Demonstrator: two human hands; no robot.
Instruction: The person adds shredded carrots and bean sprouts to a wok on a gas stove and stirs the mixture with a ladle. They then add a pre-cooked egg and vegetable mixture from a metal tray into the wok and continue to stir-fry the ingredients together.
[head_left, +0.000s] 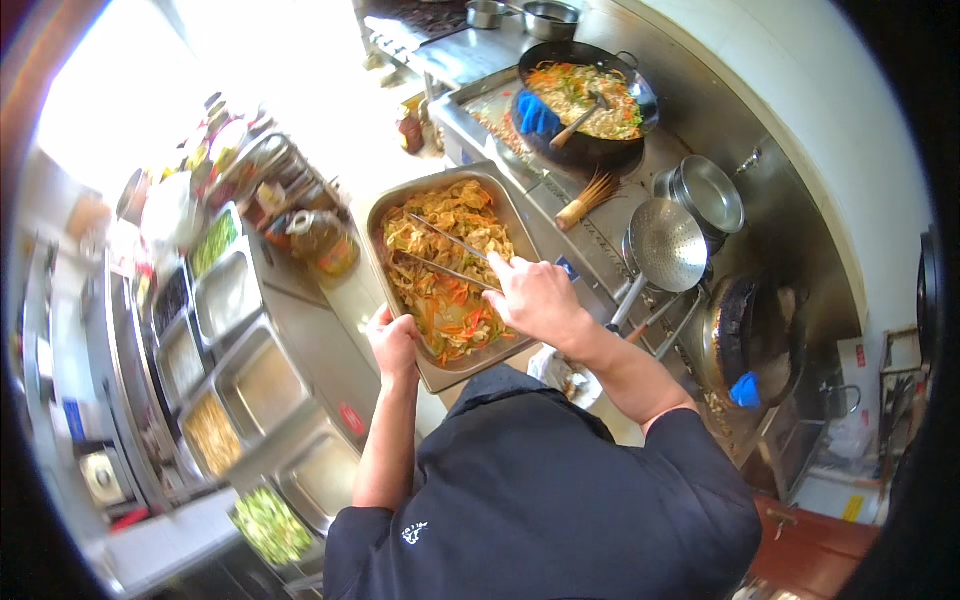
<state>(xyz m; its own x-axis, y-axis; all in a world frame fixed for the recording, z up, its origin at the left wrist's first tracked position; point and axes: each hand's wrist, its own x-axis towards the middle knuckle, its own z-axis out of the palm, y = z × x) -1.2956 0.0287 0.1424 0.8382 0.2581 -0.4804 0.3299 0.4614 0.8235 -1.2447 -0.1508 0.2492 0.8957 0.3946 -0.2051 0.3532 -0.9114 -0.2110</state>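
A deep rectangular steel pan (430, 378) is held in front of my body, its near left rim gripped by my left hand (394, 341). Cooked shredded vegetables (454, 319), orange and green among them, fill it together with a browned leafy or noodle-like food (450, 206) at the far end. My right hand (536, 296) is closed around a pair of metal tongs (457, 244) over the pan. The tongs' arms are spread, and their tips reach into the food. Whether they pinch any of it I cannot tell.
Beyond the pan to the right, a wok (585, 154) of mixed food sits on the steel range, a ladle (577, 124) in it. A bamboo brush (585, 202) and a perforated strainer (667, 244) lie nearer. At left stand prep-counter pans (262, 382) and an oil jug (322, 244).
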